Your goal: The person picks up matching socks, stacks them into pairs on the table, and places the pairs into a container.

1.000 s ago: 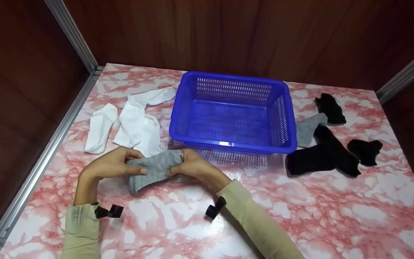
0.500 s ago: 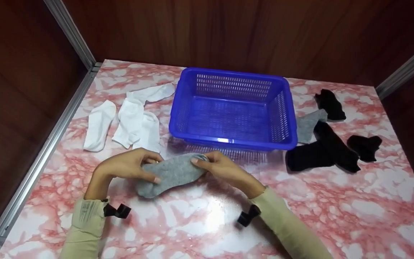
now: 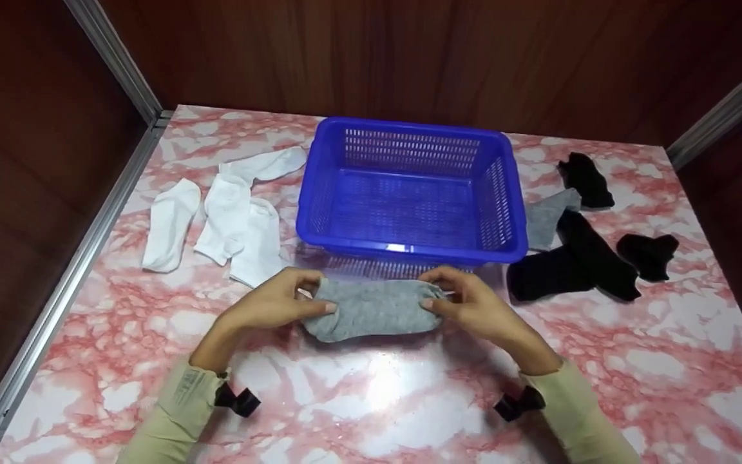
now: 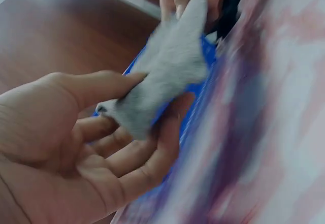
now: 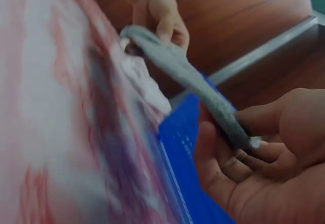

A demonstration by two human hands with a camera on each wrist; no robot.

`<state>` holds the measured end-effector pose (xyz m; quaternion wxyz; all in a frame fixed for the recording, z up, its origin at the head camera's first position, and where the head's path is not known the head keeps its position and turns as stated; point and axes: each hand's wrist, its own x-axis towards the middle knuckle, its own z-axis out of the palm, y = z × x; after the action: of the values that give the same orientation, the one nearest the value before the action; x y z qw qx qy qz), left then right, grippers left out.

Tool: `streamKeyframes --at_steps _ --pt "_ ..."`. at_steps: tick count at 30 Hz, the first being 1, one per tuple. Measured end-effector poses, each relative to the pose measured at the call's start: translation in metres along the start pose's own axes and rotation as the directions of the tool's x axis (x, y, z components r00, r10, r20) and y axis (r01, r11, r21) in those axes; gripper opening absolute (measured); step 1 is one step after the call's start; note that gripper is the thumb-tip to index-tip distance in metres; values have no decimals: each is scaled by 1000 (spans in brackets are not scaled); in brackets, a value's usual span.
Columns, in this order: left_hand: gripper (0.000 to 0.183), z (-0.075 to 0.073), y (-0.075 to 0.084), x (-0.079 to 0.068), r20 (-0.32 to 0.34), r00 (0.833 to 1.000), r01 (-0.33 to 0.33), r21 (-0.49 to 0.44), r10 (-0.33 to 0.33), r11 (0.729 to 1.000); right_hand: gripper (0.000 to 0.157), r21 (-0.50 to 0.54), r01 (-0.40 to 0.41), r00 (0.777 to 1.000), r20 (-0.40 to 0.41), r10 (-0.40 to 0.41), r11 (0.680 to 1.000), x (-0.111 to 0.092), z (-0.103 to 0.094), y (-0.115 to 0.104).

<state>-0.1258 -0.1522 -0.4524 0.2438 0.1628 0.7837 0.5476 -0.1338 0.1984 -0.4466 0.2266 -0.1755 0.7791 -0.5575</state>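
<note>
Your left hand [image 3: 277, 301] and right hand [image 3: 477, 309] each pinched an end of the grey sock [image 3: 377, 310], held above the surface [image 3: 371, 406] on the near-edge side of the blue basket [image 3: 435, 251], seemingly to straighten it, so the next move likely called for an even grip.

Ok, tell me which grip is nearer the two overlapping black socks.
Right. The right grip is just left of the overlapping black socks; the left grip is farther off, at the left end of the held grey sock, near the white socks.
</note>
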Motion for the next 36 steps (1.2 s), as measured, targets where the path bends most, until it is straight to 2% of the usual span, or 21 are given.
streamKeyframes --at_steps 1,3,6,9,13,16,21,26,32,36 --pt "26 4 2 3 -22 1000 5 8 -4 1000 35 -4 13 1000 0 -13 1000 -3 -4 1" --pt "25 12 5 9 -61 998 4 25 -3 1000 35 -31 47 999 2 -47 998 -7 -14 3" --pt "38 23 7 17 -82 996 46 -33 -48 998 20 -126 75 997 14 -74 989 -11 -29 6" --pt "47 32 7 22 -75 994 70 -50 -73 996 11 -219 56 998 44 -47 974 -11 -42 12" --pt "25 40 3 28 -59 998 7 125 0 992 16 -294 0 993 113 35 956 -9 -49 21" --pt "10 44 1 31 -40 997 -52 287 66 956 20 -334 -13 986 151 67 942 -6 -47 27" --pt "22 47 0 36 -36 994 -74 454 102 888 21 -408 36 987 158 32 912 -3 -44 30" --pt "27 46 2 38 -42 995 -57 512 91 857 23 -477 63 989 147 8 877 -4 -44 31" --pt "31 43 3 36 -31 999 -8 512 28 859 32 -500 34 982 179 65 866 -3 -43 30" --pt "37 42 4 37 -22 1000 -2 510 15 860 35 -510 6 979 176 97 860 -3 -44 29"
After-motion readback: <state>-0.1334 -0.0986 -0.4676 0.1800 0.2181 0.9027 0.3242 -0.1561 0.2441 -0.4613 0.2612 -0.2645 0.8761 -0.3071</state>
